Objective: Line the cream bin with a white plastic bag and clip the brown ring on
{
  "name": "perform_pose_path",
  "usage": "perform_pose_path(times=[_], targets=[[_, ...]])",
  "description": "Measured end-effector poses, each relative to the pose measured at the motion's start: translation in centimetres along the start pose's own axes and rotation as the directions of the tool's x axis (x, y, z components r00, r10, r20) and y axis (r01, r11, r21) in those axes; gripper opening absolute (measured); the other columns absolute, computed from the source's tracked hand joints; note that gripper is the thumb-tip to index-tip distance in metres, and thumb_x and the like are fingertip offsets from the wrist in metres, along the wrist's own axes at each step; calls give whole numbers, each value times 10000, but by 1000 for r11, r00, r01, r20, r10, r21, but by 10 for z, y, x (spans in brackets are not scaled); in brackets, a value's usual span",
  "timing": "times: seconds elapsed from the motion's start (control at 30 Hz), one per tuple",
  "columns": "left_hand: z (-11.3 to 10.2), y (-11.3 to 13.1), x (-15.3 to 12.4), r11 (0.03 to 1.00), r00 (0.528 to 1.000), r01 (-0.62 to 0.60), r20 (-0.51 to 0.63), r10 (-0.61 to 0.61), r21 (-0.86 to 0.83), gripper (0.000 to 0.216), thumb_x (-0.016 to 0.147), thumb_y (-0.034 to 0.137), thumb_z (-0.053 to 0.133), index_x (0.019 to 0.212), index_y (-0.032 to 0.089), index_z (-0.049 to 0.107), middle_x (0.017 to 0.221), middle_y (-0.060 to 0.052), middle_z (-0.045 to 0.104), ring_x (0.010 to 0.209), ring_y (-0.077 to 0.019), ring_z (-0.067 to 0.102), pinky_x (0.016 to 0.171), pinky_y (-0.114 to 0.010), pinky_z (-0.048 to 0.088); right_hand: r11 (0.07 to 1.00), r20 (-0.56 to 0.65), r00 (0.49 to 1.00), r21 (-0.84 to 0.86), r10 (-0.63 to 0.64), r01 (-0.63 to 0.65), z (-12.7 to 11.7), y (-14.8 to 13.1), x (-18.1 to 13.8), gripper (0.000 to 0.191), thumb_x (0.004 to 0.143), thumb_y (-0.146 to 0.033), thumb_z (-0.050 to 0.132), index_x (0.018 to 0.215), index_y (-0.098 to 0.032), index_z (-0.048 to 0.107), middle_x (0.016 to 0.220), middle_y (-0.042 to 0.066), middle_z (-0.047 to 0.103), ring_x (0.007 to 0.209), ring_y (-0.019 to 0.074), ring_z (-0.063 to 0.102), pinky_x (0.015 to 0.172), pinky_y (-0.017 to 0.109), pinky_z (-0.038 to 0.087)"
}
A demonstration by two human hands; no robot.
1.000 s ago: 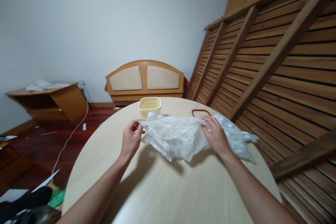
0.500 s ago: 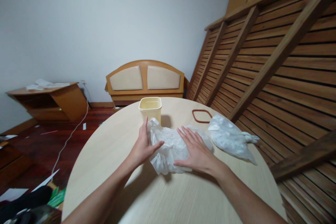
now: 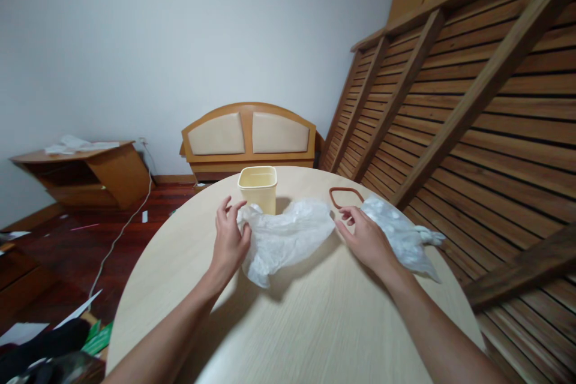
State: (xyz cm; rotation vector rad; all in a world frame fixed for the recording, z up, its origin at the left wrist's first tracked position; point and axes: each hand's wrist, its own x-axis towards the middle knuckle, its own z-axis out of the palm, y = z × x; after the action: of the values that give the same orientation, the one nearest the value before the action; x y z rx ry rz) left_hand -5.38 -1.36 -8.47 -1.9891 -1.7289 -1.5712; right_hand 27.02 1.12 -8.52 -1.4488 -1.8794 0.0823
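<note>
A crumpled, translucent white plastic bag (image 3: 288, 234) lies spread between my hands on the round table, just in front of a pale yellow square bin (image 3: 258, 193). At the bag's left edge, my left hand (image 3: 230, 234) has its fingers loosely bent and its thumb apart from them. My right hand (image 3: 366, 237) is by the bag's right corner, with a gap between thumb and fingers; whether the thumb touches the plastic is hard to tell. Behind that hand lies a brown rounded-square ring (image 3: 345, 190). A knotted clear bag with whitish contents (image 3: 405, 237) sits to its right.
The light wooden round table (image 3: 310, 330) has its edge close on both sides. Along the right leans a large slatted wooden panel (image 3: 450, 120). A headboard (image 3: 248, 132) stands against the wall behind, and a low cabinet (image 3: 112, 174) at the left.
My hands have moved apart, the left to the left and the right to the right, off the top of the crumpled bag. The bag has shifted left and changed shape.
</note>
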Motion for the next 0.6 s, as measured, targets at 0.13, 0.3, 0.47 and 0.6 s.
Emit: perform_pose_path(times=[0.13,0.3,0.47,0.6], targets=[[-9,30,-10,966,951,-259,179,253,8,414,904,218,559,1315,230,516,1414,-131,499,1316,-294,489,1102,-497,421,999,161,987,43,2,-9,7,7,-3,264,968,-311,444,1030,-223,685,1026,88,752,914,261,716,813,389,536],[-3,52,-29,921,677,-387,667,311,-36,749,779,531,739,1405,210,482,1437,-158,538,1264,-368,538,1051,-557,439,994,227,974,109,-11,-14,29,17,-10,420,933,-308,522,1335,-197,573,1307,150,670,1171,294,654,1008,461,489],[7,49,-38,928,491,-362,827,274,-93,556,817,245,661,1358,200,542,1167,-111,708,1090,-309,646,983,-486,475,938,208,976,320,69,-134,43,18,-8,513,918,-355,557,1399,-186,509,1275,169,682,1137,279,677,980,458,525],[6,42,-31,962,565,-226,784,255,-150,329,760,83,507,1024,191,670,992,-75,705,883,-224,662,785,-340,498,890,141,989,443,53,-111,43,18,-5,391,965,-301,444,1326,-215,566,1257,134,698,1174,234,660,1024,439,503]])
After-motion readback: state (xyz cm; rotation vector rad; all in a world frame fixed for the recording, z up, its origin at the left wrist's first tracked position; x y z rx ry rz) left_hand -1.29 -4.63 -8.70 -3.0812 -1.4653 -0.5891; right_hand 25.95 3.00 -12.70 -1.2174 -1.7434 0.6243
